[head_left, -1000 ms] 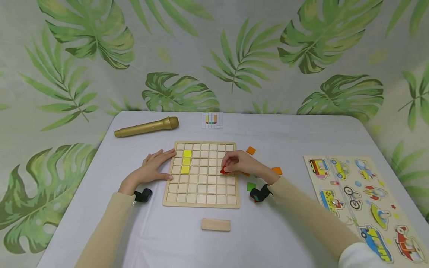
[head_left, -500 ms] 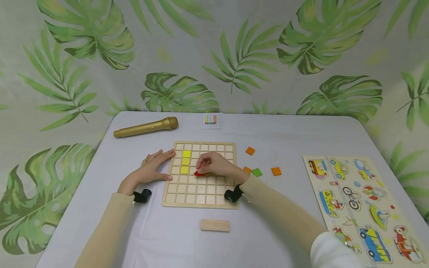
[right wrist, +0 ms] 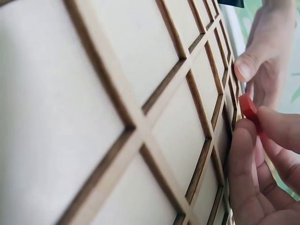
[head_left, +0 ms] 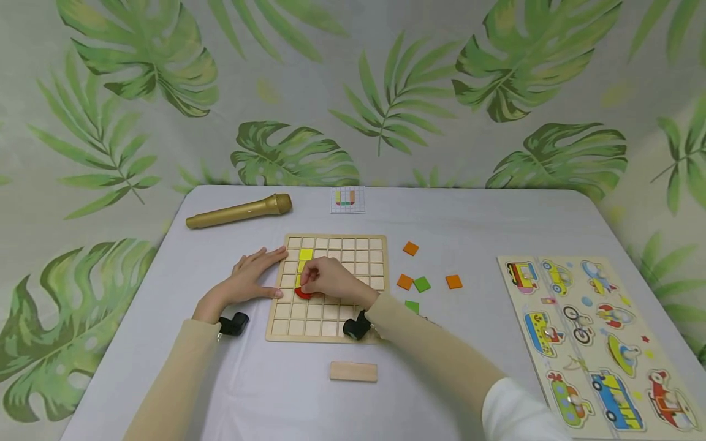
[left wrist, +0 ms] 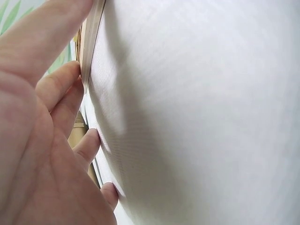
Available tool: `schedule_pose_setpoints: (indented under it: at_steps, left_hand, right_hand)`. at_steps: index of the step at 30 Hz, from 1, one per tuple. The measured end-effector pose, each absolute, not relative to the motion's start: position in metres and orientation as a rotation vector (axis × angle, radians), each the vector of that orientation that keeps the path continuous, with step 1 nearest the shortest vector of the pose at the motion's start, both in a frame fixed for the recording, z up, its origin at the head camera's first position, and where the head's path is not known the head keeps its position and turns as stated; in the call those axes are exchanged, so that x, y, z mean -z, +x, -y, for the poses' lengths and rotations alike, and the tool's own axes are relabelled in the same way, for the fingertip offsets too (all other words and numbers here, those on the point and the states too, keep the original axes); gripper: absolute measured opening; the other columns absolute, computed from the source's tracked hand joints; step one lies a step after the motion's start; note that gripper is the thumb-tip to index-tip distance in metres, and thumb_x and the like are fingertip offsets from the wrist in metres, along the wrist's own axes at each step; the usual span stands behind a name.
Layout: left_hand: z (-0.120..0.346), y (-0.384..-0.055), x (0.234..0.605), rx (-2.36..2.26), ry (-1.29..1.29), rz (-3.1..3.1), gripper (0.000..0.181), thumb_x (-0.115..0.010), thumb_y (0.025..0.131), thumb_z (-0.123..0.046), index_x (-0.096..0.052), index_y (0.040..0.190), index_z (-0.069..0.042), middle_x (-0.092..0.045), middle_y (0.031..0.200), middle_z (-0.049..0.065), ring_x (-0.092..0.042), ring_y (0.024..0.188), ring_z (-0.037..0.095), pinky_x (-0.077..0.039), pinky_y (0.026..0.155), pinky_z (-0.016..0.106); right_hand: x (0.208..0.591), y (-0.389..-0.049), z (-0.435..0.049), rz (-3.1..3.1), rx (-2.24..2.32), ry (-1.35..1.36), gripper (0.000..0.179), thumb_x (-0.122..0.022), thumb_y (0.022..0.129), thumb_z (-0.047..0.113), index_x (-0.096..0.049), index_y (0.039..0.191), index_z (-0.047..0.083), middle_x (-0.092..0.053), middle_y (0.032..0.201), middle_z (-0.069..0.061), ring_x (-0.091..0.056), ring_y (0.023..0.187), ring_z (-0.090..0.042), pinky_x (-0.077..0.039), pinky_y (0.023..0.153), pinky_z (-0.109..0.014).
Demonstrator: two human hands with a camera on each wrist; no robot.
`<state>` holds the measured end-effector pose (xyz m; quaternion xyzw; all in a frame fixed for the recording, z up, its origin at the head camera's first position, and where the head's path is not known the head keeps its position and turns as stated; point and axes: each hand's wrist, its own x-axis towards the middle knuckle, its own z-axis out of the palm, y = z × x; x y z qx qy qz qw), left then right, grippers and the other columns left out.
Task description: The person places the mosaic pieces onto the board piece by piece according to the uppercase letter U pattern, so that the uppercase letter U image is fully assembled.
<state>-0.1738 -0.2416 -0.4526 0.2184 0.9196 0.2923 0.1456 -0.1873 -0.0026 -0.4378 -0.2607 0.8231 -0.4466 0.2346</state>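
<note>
The right hand (head_left: 325,278) pinches a small red tile with a curved edge (head_left: 301,294) between thumb and fingers, over the left part of the wooden grid board (head_left: 331,338). The right wrist view shows the red tile (right wrist: 248,110) tilted, close to the grid. Just above it, a column of yellow tiles (head_left: 306,253) sits in the grid's cells, the lowest partly hidden by the right hand. At the board's left edge lies the left hand (head_left: 245,282), fingers spread, thumb and fingertips touching the frame. In the left wrist view, the fingers (left wrist: 61,84) reach the board's side.
Right of the board lie loose orange tiles (head_left: 410,248) and green tiles (head_left: 421,284). A plain wooden block (head_left: 353,372) is in front. Behind are a gold microphone (head_left: 239,212) and a pattern card (head_left: 347,200). A picture puzzle board (head_left: 601,349) occupies the right side.
The right hand has carried the red tile leftward across the board, from its right side to below the yellow column. The left hand has stayed at the board's edge.
</note>
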Motion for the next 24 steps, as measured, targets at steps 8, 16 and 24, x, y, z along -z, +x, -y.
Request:
schedule_pose_setpoints:
  at_steps: [8,16,24]
  left_hand:
    - [0.242,-0.174,0.453,-0.837,0.638,-2.654,0.088,-0.075,0.081,-0.041,-0.03,0.151,-0.011,-0.02,0.158,0.008,-0.003,0.143,0.04,0.005,0.106,0.064]
    - [0.241,-0.172,0.452,-0.847,0.648,-2.657,0.087,-0.075,0.081,-0.039,-0.03,0.151,-0.011,-0.02,0.157,0.009,-0.004,0.143,0.039,0.005,0.106,0.064]
    - [0.24,-0.171,0.451,-0.84,0.642,-2.659,0.087,-0.075,0.082,-0.038,-0.029,0.151,-0.011,-0.021,0.157,0.009,-0.005,0.142,0.04,0.005,0.107,0.063]
  right_hand:
    - [0.436,-0.184,0.007,-2.379,1.082,-0.8,0.003,-0.069,0.083,0.004,-0.066,0.084,0.004,-0.059,0.068,0.004,-0.051,0.061,-0.007,-0.041,0.059,-0.019]
    - [0.433,-0.177,0.012,-2.522,0.899,-0.908,0.009,-0.072,0.08,0.003,-0.066,0.08,0.01,-0.056,0.069,0.005,-0.051,0.065,-0.008,-0.041,0.062,-0.02]
    - [0.434,-0.178,0.002,-2.409,1.058,-0.843,0.008,-0.071,0.082,0.002,-0.067,0.084,0.008,-0.06,0.074,0.004,-0.053,0.067,-0.009,-0.044,0.063,-0.02]
